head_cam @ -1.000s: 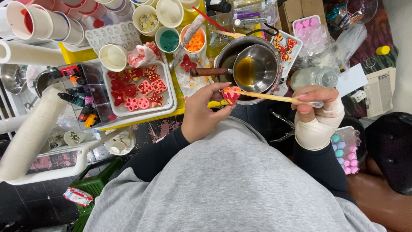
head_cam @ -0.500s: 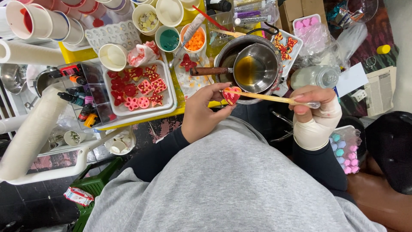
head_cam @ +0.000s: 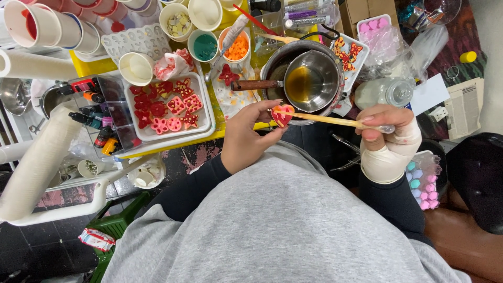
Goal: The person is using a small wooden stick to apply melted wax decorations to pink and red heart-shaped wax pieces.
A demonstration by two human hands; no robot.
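A small heart [head_cam: 282,115] is held in the left hand [head_cam: 250,137], pinched between the thumb and the fingers, a little above the middle of the frame. It is red with some yellow on it. A thin stick [head_cam: 335,121] is held in the right hand [head_cam: 389,131], which is closed around it; the wrist is wrapped in a white band. The stick's tip is touching the heart.

It looks as if the heart is being painted or touched up, and it seems partly done, since both colours are already on it. Many red and pink shapes [head_cam: 167,106] are laid in a white tray [head_cam: 205,102] to the left, so much of the work looks finished. How many more are left cannot be told.

Just above the heart, a small pan [head_cam: 309,81] with yellow liquid is set inside a bigger pot [head_cam: 272,67]. Its brown handle [head_cam: 252,85] is pointed left, close to the left hand. The heart is held right by the pot's rim.

The yellow bench [head_cam: 94,68] is packed with cups [head_cam: 52,26], bowls of green [head_cam: 204,46] and orange [head_cam: 237,48], and little bottles [head_cam: 94,123]. Little free room is seen up there. More room is found lower down, over the grey lap [head_cam: 283,220], where both hands are held.
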